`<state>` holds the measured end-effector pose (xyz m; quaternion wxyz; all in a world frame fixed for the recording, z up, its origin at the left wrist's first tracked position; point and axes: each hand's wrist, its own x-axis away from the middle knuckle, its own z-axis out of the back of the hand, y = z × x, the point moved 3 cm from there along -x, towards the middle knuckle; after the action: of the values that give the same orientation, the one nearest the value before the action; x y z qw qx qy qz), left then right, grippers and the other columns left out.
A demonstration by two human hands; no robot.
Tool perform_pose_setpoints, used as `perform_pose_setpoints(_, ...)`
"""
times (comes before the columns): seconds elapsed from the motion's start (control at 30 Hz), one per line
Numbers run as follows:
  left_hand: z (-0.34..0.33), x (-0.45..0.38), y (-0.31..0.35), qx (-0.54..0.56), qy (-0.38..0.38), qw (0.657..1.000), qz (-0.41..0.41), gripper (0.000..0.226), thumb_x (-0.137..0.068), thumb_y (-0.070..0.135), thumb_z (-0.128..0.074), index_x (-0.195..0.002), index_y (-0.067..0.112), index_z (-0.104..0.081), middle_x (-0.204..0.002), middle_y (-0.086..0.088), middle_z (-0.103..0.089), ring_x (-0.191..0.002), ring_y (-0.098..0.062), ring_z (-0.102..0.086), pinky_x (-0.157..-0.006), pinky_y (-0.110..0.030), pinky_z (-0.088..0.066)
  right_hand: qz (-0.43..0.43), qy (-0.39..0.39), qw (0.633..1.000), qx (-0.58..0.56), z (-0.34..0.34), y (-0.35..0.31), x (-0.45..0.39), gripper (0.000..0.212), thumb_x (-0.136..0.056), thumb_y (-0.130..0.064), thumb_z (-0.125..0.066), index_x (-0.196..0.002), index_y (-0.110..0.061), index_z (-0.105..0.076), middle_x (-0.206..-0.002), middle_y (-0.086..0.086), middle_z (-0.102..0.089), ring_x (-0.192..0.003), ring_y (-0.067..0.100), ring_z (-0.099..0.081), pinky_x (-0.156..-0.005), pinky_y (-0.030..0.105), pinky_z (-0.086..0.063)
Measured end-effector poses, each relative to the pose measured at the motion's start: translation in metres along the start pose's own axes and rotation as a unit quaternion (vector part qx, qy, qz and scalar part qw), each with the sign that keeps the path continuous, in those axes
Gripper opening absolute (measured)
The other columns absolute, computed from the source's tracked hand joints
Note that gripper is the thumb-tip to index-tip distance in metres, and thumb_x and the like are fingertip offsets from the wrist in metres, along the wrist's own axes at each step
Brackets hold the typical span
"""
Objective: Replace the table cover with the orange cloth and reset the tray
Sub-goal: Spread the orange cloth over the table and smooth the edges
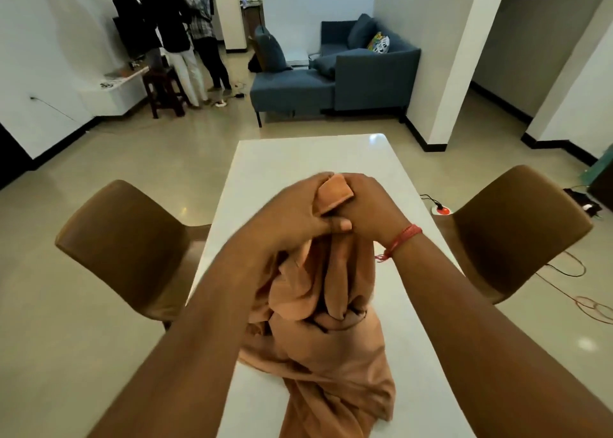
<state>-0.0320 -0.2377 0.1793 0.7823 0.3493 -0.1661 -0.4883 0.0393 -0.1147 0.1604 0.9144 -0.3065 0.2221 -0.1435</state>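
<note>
The orange cloth (318, 348) hangs bunched from both hands above the bare white table (308, 158), its lower folds piled on the tabletop toward the near edge. My left hand (292, 215) and my right hand (374, 212) meet over the middle of the table, each gripping the cloth's upper edge, with a folded corner sticking up between them. A red thread band circles my right wrist. No tray is in view.
A brown chair (126, 238) stands at the table's left and another brown chair (517, 225) at its right. Cables and a red-white power strip (441, 209) lie on the floor to the right. A blue sofa (335, 75) and three standing people (172, 32) are beyond.
</note>
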Motion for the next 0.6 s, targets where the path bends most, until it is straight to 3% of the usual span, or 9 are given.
perform_pose_setpoints(0.07,-0.010,-0.001,-0.009,0.009,0.005,1.000,0.008,0.067,-0.078,0.034,-0.081,-0.137,0.033,-0.049,-0.129,0.011,-0.060,-0.113,-0.011,-0.058,-0.100,-0.029,-0.046,-0.006,-0.015,0.999,-0.041,0.002,-0.004,0.001,0.009,-0.088,-0.012,-0.061,-0.091,-0.019,-0.067,-0.081,-0.011,-0.063,-0.073,0.000,-0.056,-0.068,0.010,-0.043)
perform_pose_setpoints(0.13,-0.003,-0.001,-0.014,-0.012,0.039,0.999,0.006,0.039,-0.083,0.025,-0.075,-0.120,0.031,-0.063,-0.114,0.010,-0.066,-0.103,-0.012,-0.062,-0.094,-0.028,-0.049,-0.016,-0.021,0.996,-0.090,0.004,-0.002,0.008,0.008,-0.091,-0.021,-0.063,-0.091,-0.013,-0.066,-0.084,-0.002,-0.067,-0.076,0.011,-0.059,-0.071,0.026,-0.050)
perform_pose_setpoints(0.2,0.010,-0.001,-0.014,-0.018,0.091,0.996,-0.014,0.019,-0.087,0.025,-0.070,-0.106,0.031,-0.069,-0.102,0.011,-0.069,-0.094,-0.008,-0.064,-0.085,-0.021,-0.049,-0.029,-0.054,0.993,-0.098,0.002,0.007,0.016,0.018,-0.089,-0.033,-0.069,-0.099,-0.018,-0.064,-0.089,-0.004,-0.066,-0.079,0.009,-0.060,-0.071,0.024,-0.051)
perform_pose_setpoints(0.27,0.022,0.002,-0.008,0.006,0.144,0.988,-0.051,0.014,-0.090,0.031,-0.068,-0.103,0.027,-0.072,-0.094,0.013,-0.069,-0.085,0.002,-0.063,-0.075,-0.008,-0.046,-0.053,-0.101,0.992,-0.061,-0.004,0.020,0.022,0.023,-0.084,-0.019,-0.070,-0.106,-0.021,-0.061,-0.094,-0.006,-0.066,-0.084,0.013,-0.061,-0.072,0.028,-0.053)
perform_pose_setpoints(0.33,0.029,0.007,0.002,0.046,0.189,0.978,-0.073,0.012,-0.092,0.030,-0.066,-0.099,0.023,-0.072,-0.087,0.014,-0.068,-0.078,0.002,-0.064,-0.068,-0.006,-0.046,-0.089,-0.103,0.991,-0.022,-0.008,0.041,0.026,0.026,-0.077,-0.003,-0.062,-0.100,-0.016,-0.059,-0.090,0.001,-0.066,-0.082,0.021,-0.059,-0.072,0.039,-0.053)
perform_pose_setpoints(0.43,0.045,0.020,0.007,0.189,0.287,0.938,-0.054,0.008,-0.095,0.021,-0.063,-0.089,0.024,-0.067,-0.077,0.010,-0.069,-0.072,-0.001,-0.068,-0.063,-0.015,-0.054,-0.135,-0.018,0.991,0.008,0.006,0.079,0.027,0.019,-0.075,0.000,-0.056,-0.087,-0.014,-0.057,-0.080,0.004,-0.063,-0.078,0.027,-0.058,-0.067,0.038,-0.048)
perform_pose_setpoints(0.5,0.064,0.026,-0.004,0.295,0.375,0.879,-0.014,0.007,-0.095,0.020,-0.063,-0.090,0.024,-0.065,-0.080,0.009,-0.070,-0.073,-0.004,-0.070,-0.064,-0.018,-0.056,-0.156,0.048,0.986,0.029,0.022,0.104,0.025,0.022,-0.076,0.002,-0.054,-0.087,-0.017,-0.060,-0.083,0.002,-0.061,-0.077,0.026,-0.057,-0.063,0.030,-0.043)
perform_pose_setpoints(0.53,0.075,0.027,-0.014,0.320,0.413,0.853,0.000,0.004,-0.094,0.022,-0.064,-0.092,0.025,-0.065,-0.086,0.008,-0.071,-0.078,-0.004,-0.070,-0.068,-0.021,-0.057,-0.166,0.083,0.981,0.045,0.031,0.116,0.024,0.024,-0.077,0.003,-0.054,-0.090,-0.016,-0.061,-0.088,0.003,-0.060,-0.079,0.025,-0.056,-0.061,0.028,-0.040)
perform_pose_setpoints(0.6,0.089,0.022,-0.032,0.310,0.453,0.836,0.021,0.003,-0.092,0.029,-0.068,-0.092,0.030,-0.065,-0.092,0.009,-0.071,-0.085,-0.003,-0.069,-0.079,-0.026,-0.058,-0.183,0.159,0.967,0.075,0.047,0.134,0.022,0.022,-0.079,0.003,-0.057,-0.094,-0.012,-0.064,-0.094,0.007,-0.058,-0.085,0.027,-0.055,-0.067,0.028,-0.036)
